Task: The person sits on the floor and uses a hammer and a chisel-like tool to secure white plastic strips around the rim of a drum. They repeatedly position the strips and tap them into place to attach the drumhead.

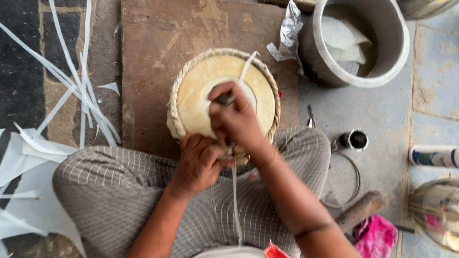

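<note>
A small round drum (201, 91) with a pale skin head and a braided rim stands on a brown board (158, 38), between my knees. My right hand (236, 119) is closed around a dark tool handle (224, 99) over the drum head's middle. My left hand (198, 165) grips the near edge of the drum, where a white strap (234, 200) runs down toward me. Another white strap end (247, 67) sticks up across the head's far side.
Long white strips (81, 91) and pale sheet scraps lie on the floor at left. A grey metal pot (356, 43) with white pieces stands at upper right. A small black cup (357, 139), a wire ring (356, 179), a pink cloth (375, 236) and a tube (432, 156) lie at right.
</note>
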